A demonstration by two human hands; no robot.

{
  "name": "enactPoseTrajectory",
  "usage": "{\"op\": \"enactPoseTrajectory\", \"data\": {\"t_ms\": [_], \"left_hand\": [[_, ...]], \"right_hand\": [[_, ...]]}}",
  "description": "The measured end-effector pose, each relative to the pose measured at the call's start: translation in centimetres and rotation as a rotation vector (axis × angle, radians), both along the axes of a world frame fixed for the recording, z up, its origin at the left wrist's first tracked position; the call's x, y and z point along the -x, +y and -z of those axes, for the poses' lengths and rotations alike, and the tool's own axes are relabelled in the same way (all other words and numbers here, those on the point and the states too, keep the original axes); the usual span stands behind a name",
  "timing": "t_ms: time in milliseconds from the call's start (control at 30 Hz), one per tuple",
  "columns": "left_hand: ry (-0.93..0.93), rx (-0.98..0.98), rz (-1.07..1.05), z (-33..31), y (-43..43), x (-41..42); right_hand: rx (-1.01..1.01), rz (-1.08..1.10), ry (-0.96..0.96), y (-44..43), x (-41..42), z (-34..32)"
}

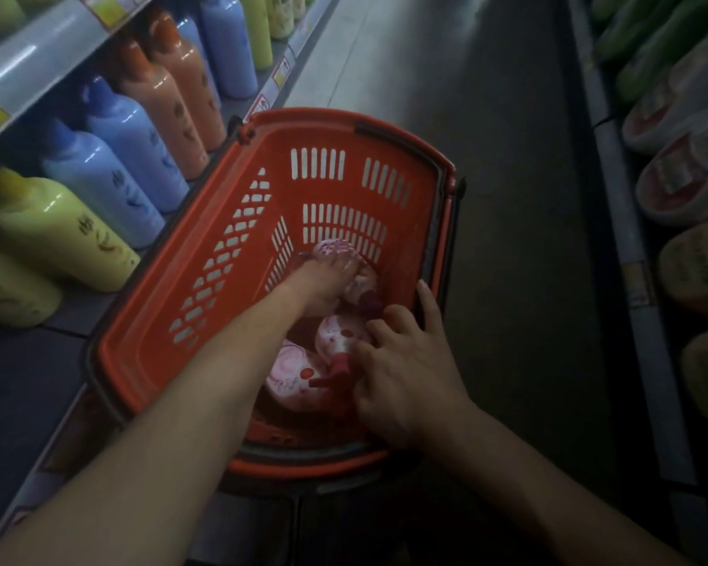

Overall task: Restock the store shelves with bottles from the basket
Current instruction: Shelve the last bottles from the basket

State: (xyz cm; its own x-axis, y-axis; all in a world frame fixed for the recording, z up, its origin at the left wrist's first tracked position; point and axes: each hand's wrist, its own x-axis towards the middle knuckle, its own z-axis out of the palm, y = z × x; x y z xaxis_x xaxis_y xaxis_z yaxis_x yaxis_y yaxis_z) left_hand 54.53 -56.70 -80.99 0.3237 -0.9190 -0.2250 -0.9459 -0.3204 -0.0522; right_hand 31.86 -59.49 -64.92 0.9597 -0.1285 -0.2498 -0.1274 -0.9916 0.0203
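my r hand by the basket right rim, fingers bent over red pump tops, grip unclear. 3 smooth rounded pink bottles lie on the slotted orange plastic floor. my l hand clamps the farthest bottle.

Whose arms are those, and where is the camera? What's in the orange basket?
Those are a person's own arms. The camera sits on their head, looking down. The orange basket stands in a shop aisle with three pink bottles inside. The left hand curls over the far pink bottle. The right hand touches the middle pink bottle, next to the near pink bottle; whether it grips, I can't tell. The shelf on the left carries yellow-green bottles, blue bottles and orange bottles.
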Motion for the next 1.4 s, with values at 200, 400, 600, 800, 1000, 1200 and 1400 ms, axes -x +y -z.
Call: {"op": "enactPoseTrajectory", "data": {"t_ms": [200,400,600,800,1000,1200,1400], "left_hand": [[0.314,0.315,-0.44,-0.5,-2.3,-0.3],[0.58,0.688,-0.93,-0.5,-5.3,-0.5],[0.669,0.861,-1.207,-0.6,-4.9,-1.0],[0.679,0.74,-1.242,-1.9,-3.2,-1.5],[0.774,0.773,-1.16,-7.1,0.9,-1.9],[0.786,0.92,-1.068,-17.3,7.1,0.7],[0.772,0.948,-1.095,-28.0,14.5,6.4]], "right_hand": [[-0.035,0.019,-0.049,0.1,0.1,0.1],[-0.087,0.04,-0.14,0.0,0.3,0.9],[-0.094,0.039,-0.106,-0.1,0.2,0.5],[-0.088,0.02,-0.098,-0.2,0.1,0.0],[-0.036,-0.027,-0.061,-0.2,0.2,-0.6],[-0.075,0.049,-0.045,0.2,-0.5,-1.4],[-0.415,0.185,-0.48,4.2,-2.2,-6.1]]}}
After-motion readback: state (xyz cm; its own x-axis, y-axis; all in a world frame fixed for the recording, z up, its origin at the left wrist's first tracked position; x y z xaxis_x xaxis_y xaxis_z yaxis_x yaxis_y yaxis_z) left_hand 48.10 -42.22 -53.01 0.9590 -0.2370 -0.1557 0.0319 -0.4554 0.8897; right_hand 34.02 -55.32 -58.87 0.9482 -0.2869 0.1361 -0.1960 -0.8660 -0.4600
